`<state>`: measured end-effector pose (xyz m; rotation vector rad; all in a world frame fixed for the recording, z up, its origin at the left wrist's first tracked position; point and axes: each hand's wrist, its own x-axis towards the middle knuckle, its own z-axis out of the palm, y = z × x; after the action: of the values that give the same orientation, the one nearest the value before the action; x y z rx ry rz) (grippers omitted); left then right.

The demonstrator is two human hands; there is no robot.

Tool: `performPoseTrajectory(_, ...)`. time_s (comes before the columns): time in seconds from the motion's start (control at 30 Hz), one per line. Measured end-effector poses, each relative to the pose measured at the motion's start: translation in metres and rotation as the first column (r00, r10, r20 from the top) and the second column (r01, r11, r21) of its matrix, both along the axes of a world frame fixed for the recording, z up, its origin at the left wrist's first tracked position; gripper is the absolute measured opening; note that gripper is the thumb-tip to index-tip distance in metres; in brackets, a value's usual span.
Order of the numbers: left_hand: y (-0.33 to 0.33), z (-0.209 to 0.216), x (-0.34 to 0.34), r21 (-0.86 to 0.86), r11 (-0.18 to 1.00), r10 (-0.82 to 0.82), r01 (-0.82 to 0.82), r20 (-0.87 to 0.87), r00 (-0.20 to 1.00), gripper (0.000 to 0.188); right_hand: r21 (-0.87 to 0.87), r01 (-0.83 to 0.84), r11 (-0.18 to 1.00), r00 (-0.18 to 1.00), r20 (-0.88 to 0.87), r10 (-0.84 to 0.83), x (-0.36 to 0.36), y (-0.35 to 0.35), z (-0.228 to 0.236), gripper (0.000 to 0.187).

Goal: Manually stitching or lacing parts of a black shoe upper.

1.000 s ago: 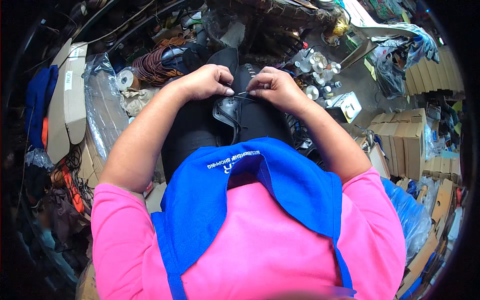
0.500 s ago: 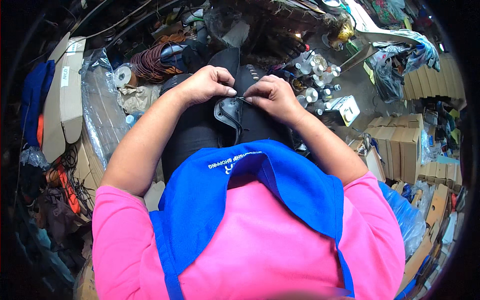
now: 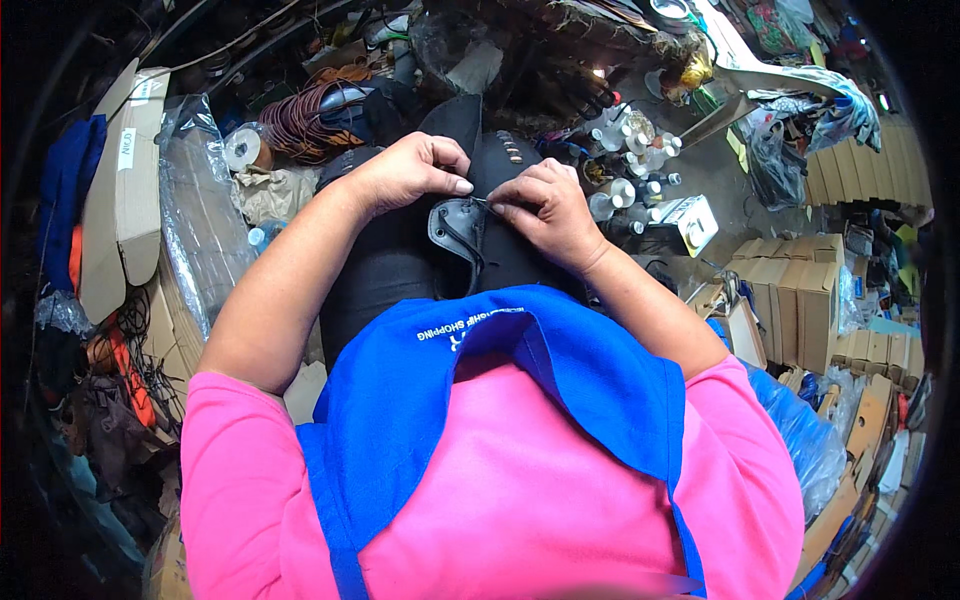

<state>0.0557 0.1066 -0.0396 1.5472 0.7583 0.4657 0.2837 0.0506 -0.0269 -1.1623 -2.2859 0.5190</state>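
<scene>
A black leather piece with small holes and a dark cord looped along it lies over my lap. My left hand is closed in a pinch at its upper edge, thumb on the near side. My right hand pinches a thin, pale, needle-like strand that spans the small gap between the hands. Whether this is a needle or thread is too small to tell. Beyond my fingers rises a dark pointed part, and I cannot tell if it belongs to the same piece.
At upper right stand several white-capped bottles and a white and yellow can. Cardboard boxes are stacked at right. Coiled brown cord, a spool and plastic-wrapped sheets lie on the left.
My right hand has shifted slightly down and tilted, still pinching close to the left. The left hand and the leather piece stay nearly where they were.
</scene>
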Motion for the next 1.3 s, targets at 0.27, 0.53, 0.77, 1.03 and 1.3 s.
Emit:
performPoseTrajectory(0.27, 0.000, 0.003, 0.000, -0.009, 1.000, -0.012, 0.012, -0.014, 1.000, 0.018, -0.010, -0.023, 1.000, 1.000, -0.001, 0.023, -0.004, 0.004, -0.002, 0.008)
performPoseTrajectory(0.53, 0.007, 0.008, -0.004, 0.084, 0.980, -0.174, 0.181, -0.090, 0.981, 0.017, 0.075, -0.042, 0.996, 0.999, 0.034, 0.040, -0.003, -0.002, 0.005, 0.009)
performPoseTrajectory(0.77, 0.010, 0.016, -0.005, 0.057, 0.962, -0.252, 0.267, -0.193, 0.948, 0.022, 0.093, -0.080, 0.992, 0.993, 0.093, 0.071, -0.003, 0.000, 0.007, 0.011)
performPoseTrajectory(1.03, 0.010, 0.009, -0.006, 0.060, 0.968, -0.237, 0.245, -0.123, 0.964, 0.025, 0.140, -0.076, 0.987, 0.996, 0.054, 0.069, -0.006, 0.000, 0.004, 0.014)
performPoseTrajectory(1.3, 0.013, 0.013, -0.006, 0.074, 0.943, -0.304, 0.324, -0.203, 0.931, 0.029, 0.093, -0.160, 0.983, 0.966, 0.221, 0.136, -0.011, -0.003, 0.020, 0.016)
